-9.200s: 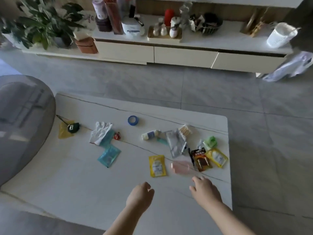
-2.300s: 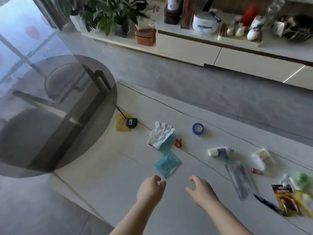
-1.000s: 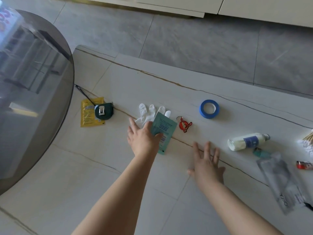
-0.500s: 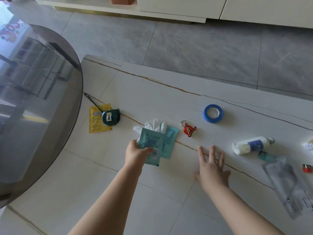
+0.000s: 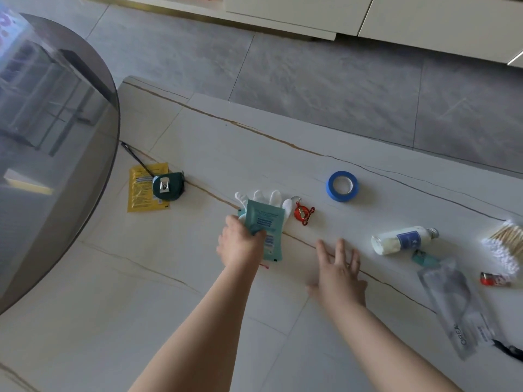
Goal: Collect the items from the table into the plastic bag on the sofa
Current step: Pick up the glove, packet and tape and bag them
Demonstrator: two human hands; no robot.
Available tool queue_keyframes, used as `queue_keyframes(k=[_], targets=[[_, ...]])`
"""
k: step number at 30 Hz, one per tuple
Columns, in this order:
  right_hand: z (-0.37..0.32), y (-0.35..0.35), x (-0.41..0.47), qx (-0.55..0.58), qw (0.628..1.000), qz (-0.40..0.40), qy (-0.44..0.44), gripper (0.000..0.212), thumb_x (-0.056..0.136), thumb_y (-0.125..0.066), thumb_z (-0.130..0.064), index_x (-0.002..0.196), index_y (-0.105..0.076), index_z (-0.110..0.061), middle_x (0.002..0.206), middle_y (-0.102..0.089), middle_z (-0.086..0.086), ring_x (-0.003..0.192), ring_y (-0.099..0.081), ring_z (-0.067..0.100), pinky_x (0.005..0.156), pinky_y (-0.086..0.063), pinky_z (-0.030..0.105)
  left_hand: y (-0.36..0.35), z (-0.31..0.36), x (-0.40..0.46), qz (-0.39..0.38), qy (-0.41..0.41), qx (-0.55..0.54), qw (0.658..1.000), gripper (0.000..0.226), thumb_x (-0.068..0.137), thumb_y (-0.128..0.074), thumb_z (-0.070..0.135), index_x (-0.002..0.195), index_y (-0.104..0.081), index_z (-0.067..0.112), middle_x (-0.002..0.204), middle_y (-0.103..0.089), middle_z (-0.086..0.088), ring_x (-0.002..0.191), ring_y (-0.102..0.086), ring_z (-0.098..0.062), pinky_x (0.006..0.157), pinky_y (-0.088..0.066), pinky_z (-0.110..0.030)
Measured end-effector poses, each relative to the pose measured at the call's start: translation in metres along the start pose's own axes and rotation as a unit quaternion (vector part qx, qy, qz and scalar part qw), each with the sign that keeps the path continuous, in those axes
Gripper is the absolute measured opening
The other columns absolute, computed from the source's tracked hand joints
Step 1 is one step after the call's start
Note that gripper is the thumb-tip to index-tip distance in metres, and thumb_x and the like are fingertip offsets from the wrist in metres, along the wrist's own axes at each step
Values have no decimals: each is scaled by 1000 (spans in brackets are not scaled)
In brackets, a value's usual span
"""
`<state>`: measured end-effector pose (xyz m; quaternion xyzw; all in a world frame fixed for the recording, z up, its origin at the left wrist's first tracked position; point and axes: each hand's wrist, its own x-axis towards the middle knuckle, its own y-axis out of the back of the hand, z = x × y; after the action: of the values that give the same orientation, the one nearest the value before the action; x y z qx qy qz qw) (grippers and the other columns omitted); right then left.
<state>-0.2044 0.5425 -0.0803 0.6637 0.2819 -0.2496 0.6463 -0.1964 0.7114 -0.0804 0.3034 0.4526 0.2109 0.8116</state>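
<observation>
My left hand point(image 5: 240, 244) grips teal sachets point(image 5: 266, 222) at their lower left, over a white glove point(image 5: 266, 197) that lies on the white table point(image 5: 198, 278). My right hand point(image 5: 338, 271) is held flat with spread fingers just right of them, holding nothing. Laid out across the table are a red keyring point(image 5: 303, 212), a blue tape roll point(image 5: 342, 185), a white bottle point(image 5: 403, 239), a green tape measure point(image 5: 168, 186) on a yellow sachet point(image 5: 143, 193), cotton swabs point(image 5: 503, 244), a grey pouch point(image 5: 458, 304) and a red lighter point(image 5: 492, 279). The plastic bag and the sofa are out of view.
A round smoked-glass tabletop point(image 5: 48, 137) overlaps the white table at the left. Grey tiled floor point(image 5: 311, 75) lies beyond the far edge, with cream cabinet fronts point(image 5: 424, 21) at the top. A small teal item point(image 5: 424, 257) lies beside the bottle.
My left hand reached to the teal sachets by the glove, closed on them and gathered them together. My right hand came forward flat and has stayed nearly still.
</observation>
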Motion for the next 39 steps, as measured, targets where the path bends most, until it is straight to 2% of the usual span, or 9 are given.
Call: queue_keyframes(k=[4,8,11,15,21,27,32,36,39], targets=[[-2,8,-4,17,1000,11,-10,76,89,-58,-32,148,-9,-34,158,3,4,144,-3,35,106,-34,52,5,-24,-16,-9,71,-29,997,48,80,-65,30,117,-36,23,111,-63,0,109,-58,-29,100,-41,-45],[-13,31,8,117,988,105,8,57,91,-53,-27,143,-30,-21,148,-29,4,134,-29,26,98,-42,42,7,-46,-23,-47,121,-9,991,42,80,-66,38,101,-33,25,109,-64,-1,109,-56,-29,100,-39,-45],[-28,46,27,102,977,159,99,56,93,-52,-22,144,-29,-23,145,-32,3,130,-33,26,95,-44,39,6,-43,-20,-47,130,1,990,42,79,-67,42,100,-35,24,108,-63,-2,109,-54,-29,97,-37,-43],[-46,46,49,12,984,126,123,55,94,-52,-25,143,-26,-31,154,-17,5,134,-26,28,97,-41,41,3,-43,-14,-49,139,-5,989,47,76,-70,46,101,-39,23,106,-63,-2,109,-53,-29,98,-38,-46],[-45,32,43,-28,977,157,139,25,92,-47,-10,117,-47,-13,122,-45,9,112,-38,28,67,-34,31,3,-47,-11,-54,124,9,991,49,76,-70,50,102,-38,22,105,-64,-3,106,-55,-30,96,-39,-44],[-33,82,57,65,975,210,40,33,89,-44,-18,120,-43,-7,125,-41,17,101,-51,35,67,-38,32,5,-43,-11,-63,123,18,990,50,78,-70,47,101,-37,18,108,-62,-7,108,-54,-32,96,-40,-45],[-30,79,70,31,996,80,-3,67,91,-46,-14,146,-8,-7,146,-21,20,99,-53,37,67,-38,32,4,-43,-9,-66,125,12,990,51,77,-72,46,101,-36,18,108,-62,-7,109,-53,-31,98,-40,-46],[-27,38,52,-32,988,145,48,58,91,-47,-6,142,-20,-7,144,-31,17,109,-57,32,69,-46,33,3,-45,-10,-57,114,6,992,51,76,-71,46,103,-37,19,107,-61,-6,109,-53,-31,97,-41,-46],[-22,20,23,-54,983,163,62,45,93,-45,-7,136,-31,-10,132,-47,10,101,-62,30,60,-40,31,4,-48,-13,-56,95,-26,994,48,76,-72,43,101,-37,20,104,-62,-5,104,-57,-30,92,-48,-46]])
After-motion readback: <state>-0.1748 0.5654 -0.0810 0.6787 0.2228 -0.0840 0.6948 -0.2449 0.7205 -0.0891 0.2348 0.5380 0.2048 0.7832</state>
